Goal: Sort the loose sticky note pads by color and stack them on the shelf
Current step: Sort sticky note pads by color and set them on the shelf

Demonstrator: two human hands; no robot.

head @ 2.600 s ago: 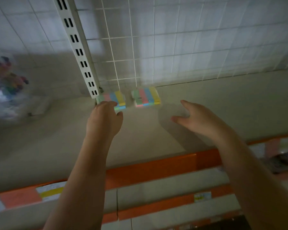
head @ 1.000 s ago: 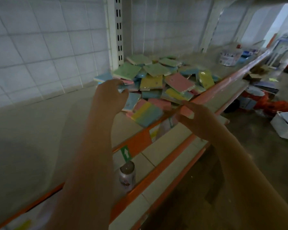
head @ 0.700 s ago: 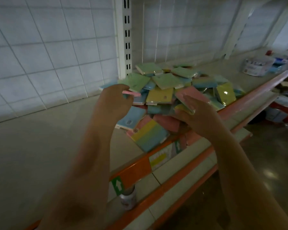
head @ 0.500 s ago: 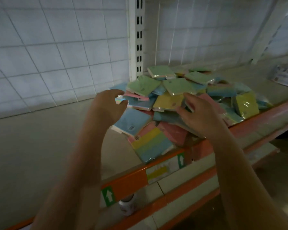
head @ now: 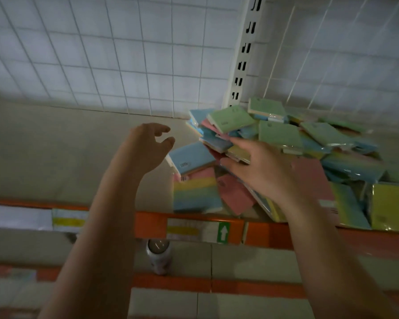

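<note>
The sticky note pads [head: 279, 155] lie in a loose heap on the right part of the shelf [head: 55, 153], against the wire grid back panel [head: 124, 54] and beside the slotted upright [head: 244, 54]. The pads are flat, near-square blocks with no marked long axis; they lie at mixed angles, several tilted across their neighbours. The blue pad [head: 191, 157] at the heap's left edge lies face up with one corner toward the left hand [head: 145, 148]. The rainbow-striped pad [head: 195, 192] lies flat near the orange shelf edge [head: 148, 224], stripes parallel to it. The left hand hovers just left of the heap, fingers loosely curved and holding nothing. The right hand [head: 263, 171] is over the heap's middle, fingers spread on or just over the pads, gripping nothing visible. Each pad is probably light and fairly stiff; the clear wrapping looks slippery. Take hold across two opposite edges, thumb on one side, to avoid dragging adjacent pads off the heap.
</note>
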